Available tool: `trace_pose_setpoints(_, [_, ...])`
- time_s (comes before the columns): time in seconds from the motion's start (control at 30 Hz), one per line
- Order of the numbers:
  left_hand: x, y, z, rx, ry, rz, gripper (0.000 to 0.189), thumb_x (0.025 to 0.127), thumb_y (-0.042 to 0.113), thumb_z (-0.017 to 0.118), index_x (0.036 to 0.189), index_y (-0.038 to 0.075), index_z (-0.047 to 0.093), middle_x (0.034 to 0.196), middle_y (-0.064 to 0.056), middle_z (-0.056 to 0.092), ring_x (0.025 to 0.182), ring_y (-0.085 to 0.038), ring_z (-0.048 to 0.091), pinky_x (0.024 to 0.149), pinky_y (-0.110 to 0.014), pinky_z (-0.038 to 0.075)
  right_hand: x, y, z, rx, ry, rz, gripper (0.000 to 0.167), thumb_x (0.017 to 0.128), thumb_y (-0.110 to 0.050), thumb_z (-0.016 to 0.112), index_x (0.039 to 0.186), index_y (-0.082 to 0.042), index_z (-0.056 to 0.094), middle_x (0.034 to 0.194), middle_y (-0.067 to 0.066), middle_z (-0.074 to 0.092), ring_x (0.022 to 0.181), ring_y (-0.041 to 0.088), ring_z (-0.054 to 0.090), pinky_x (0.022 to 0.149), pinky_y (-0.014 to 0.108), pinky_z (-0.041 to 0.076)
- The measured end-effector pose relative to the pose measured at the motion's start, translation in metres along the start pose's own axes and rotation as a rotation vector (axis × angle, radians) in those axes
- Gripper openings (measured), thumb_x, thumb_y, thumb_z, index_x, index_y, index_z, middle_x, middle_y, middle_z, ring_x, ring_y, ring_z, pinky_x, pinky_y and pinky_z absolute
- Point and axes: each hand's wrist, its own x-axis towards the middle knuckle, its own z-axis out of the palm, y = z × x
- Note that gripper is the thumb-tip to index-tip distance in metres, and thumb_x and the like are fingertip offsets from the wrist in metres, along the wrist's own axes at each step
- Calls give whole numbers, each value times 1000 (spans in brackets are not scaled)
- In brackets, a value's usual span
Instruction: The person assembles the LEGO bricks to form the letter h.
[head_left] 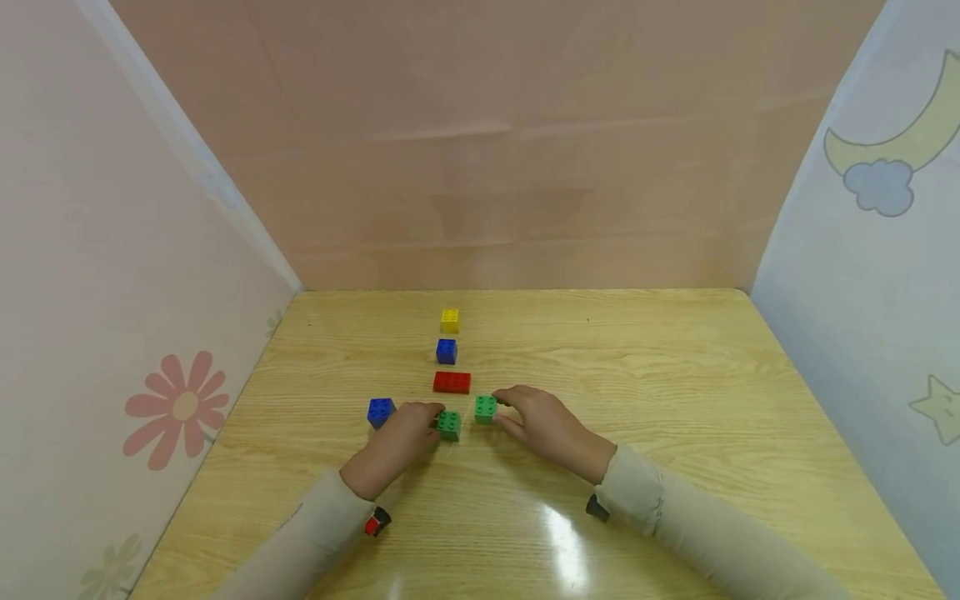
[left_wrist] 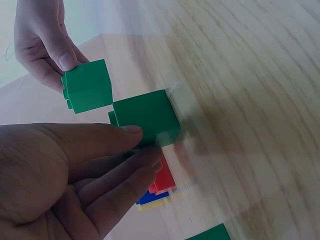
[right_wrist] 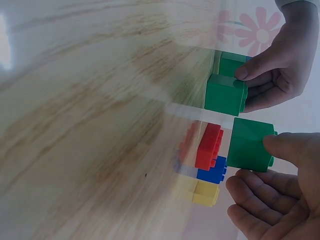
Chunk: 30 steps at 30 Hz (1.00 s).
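My left hand [head_left: 401,437] pinches a green toy building brick [head_left: 448,425] between thumb and fingers, low over the table. To its right, my right hand [head_left: 547,427] grips a second green brick [head_left: 485,409] by its right side. In the right wrist view this second brick [right_wrist: 250,145] is raised off the tabletop, and the left hand's brick [right_wrist: 225,95] sits lower. A small gap separates the two in the head view. Both have studs facing up. Beside the left hand stands a blue brick [head_left: 381,412], with a green one [right_wrist: 232,63] under it.
Beyond the hands, a flat red brick [head_left: 452,382], a blue brick [head_left: 447,352] and a yellow brick [head_left: 450,321] stand in a line on the wooden table [head_left: 637,358]. Walls with printed flowers, a moon and a star enclose it on both sides.
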Motion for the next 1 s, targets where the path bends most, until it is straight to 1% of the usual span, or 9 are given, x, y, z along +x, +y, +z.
trace_pose_setpoints(0.13, [1, 1, 2, -18, 6, 13, 36, 86, 0, 68, 122, -4, 63, 113, -16, 68, 103, -28, 65, 83, -41, 56, 0, 0, 1, 3, 5, -2, 39, 95, -30, 66, 126, -6, 63, 115, 6, 67, 101, 19, 65, 84, 35, 55])
trace_pose_setpoints(0.4, [2, 2, 6, -55, 34, 41, 33, 87, 6, 71, 119, -2, 65, 109, -12, 69, 99, -25, 66, 83, -39, 56, 0, -3, 0, 20, 12, 5, 38, 94, -28, 67, 125, -7, 64, 113, 5, 68, 100, 19, 65, 84, 35, 55])
trace_pose_setpoints(0.53, [2, 2, 8, -74, 42, 52, 33, 88, 7, 70, 119, -3, 65, 109, -12, 69, 99, -25, 67, 83, -39, 56, 0, -5, -1, 23, 7, 6, 38, 94, -29, 67, 125, -7, 63, 114, 5, 68, 100, 19, 65, 84, 35, 55])
trace_pose_setpoints(0.7, [2, 3, 11, -101, 54, 68, 33, 88, 7, 70, 119, -3, 65, 109, -12, 69, 98, -25, 67, 82, -38, 56, 0, -7, -4, 41, 24, 5, 38, 94, -29, 67, 125, -7, 64, 114, 5, 67, 101, 21, 66, 83, 36, 55])
trace_pose_setpoints(0.83, [3, 3, 15, -106, 72, 73, 32, 89, 9, 70, 119, -1, 66, 109, -10, 69, 97, -22, 67, 81, -37, 57, 1, -7, -6, 50, 40, -3, 38, 94, -29, 67, 125, -7, 63, 114, 4, 67, 100, 22, 66, 83, 37, 56])
trace_pose_setpoints(1.0, [4, 2, 19, -96, 101, 90, 31, 88, 13, 72, 117, 2, 68, 106, -9, 70, 94, -20, 67, 78, -35, 57, 2, -7, -4, 76, 26, 15, 38, 94, -31, 67, 124, -10, 64, 113, 2, 67, 101, 20, 65, 83, 35, 55])
